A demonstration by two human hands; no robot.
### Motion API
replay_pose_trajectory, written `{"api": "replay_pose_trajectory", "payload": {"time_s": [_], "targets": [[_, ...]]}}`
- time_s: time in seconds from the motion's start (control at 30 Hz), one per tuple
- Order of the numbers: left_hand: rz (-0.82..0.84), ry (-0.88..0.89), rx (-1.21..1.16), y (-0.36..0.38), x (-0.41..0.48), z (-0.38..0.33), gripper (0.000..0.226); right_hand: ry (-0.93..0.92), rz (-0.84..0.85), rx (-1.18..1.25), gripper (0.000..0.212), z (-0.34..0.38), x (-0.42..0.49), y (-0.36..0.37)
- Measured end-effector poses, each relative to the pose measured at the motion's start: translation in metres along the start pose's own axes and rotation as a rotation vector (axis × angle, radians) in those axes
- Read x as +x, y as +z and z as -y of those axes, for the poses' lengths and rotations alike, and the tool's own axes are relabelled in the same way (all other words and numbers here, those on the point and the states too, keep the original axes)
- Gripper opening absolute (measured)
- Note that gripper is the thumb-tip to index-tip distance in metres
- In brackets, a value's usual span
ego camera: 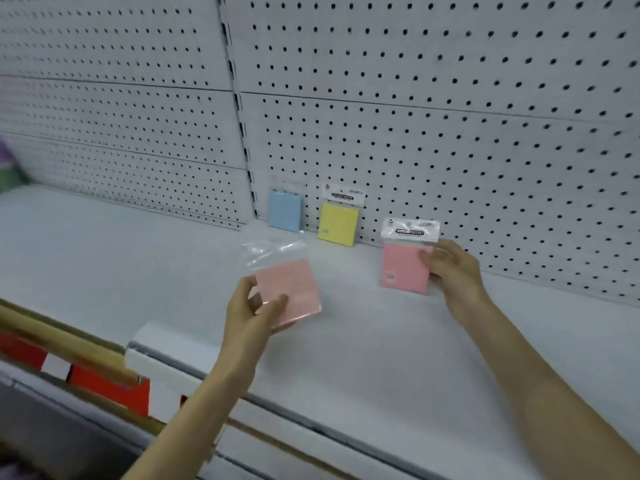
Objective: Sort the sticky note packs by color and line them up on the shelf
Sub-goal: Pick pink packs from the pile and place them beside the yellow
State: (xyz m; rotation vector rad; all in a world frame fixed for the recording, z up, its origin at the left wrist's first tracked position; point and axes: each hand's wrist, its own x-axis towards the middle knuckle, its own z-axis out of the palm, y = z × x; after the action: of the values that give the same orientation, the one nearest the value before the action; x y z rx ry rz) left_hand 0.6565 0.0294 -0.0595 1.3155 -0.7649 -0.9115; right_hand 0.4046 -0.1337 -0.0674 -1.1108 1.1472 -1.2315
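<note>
- Left hand (254, 303): the thumb (277, 301) is laid over the front and the fingers are tucked behind. They are clamped on the lower left corner of the bagged pink pack (294, 285), which is held tilted in the air above the shelf (138, 258).
- Right hand (450, 268): the fingers (427, 258) are curled round the right edge of the carded pink pack (403, 268). The pack is held upright, low over the shelf. Whether its bottom edge touches cannot be told.
- Handling, judged: each pack is taken to be light, and the pad inside stiff as a block. The clear film looks smooth and likely slippery.
- The empty top of the left pack's bag is seen slack and crumpled, so no hold is advised there or on a header card. Hold is best taken on the pad itself, through the film, at opposite side edges.
- A stood pack is expected to tip easily, so it should be leant against the pegboard (450, 133).
- Already placed: the blue pack (285, 209) and the yellow pack (338, 221) are leant on the pegboard at the back of the shelf, side by side with a small gap.
- Count: four packs are recorded: two pink, one blue, one yellow. Two are in hand and two are on the shelf.
</note>
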Motion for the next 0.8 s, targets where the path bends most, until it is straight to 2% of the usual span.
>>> {"api": "replay_pose_trajectory", "payload": {"time_s": [0.13, 0.23, 0.37, 0.6, 0.7, 0.8], "targets": [[0.118, 0.071, 0.221, 0.0, 0.041, 0.013, 0.046, -0.131, -0.074, -0.129, 0.023, -0.01, 0.029, 0.019], [0.188, 0.079, 0.346, 0.005, 0.069, 0.024, 0.054, -0.213, -0.107, -0.211, 0.03, -0.013, 0.043, 0.028], [0.244, 0.096, 0.307, 0.014, 0.092, 0.029, 0.049, -0.22, -0.191, -0.214, 0.048, -0.015, 0.054, 0.03], [0.326, 0.117, 0.28, 0.019, 0.115, 0.04, 0.053, -0.254, -0.416, -0.075, 0.042, -0.028, 0.055, 0.04], [0.335, 0.122, 0.283, 0.017, 0.119, 0.046, 0.057, -0.245, -0.424, -0.129, 0.04, -0.036, 0.06, 0.04], [0.333, 0.112, 0.276, 0.017, 0.12, 0.047, 0.058, -0.183, -0.373, -0.299, 0.044, -0.041, 0.058, 0.04]]}}
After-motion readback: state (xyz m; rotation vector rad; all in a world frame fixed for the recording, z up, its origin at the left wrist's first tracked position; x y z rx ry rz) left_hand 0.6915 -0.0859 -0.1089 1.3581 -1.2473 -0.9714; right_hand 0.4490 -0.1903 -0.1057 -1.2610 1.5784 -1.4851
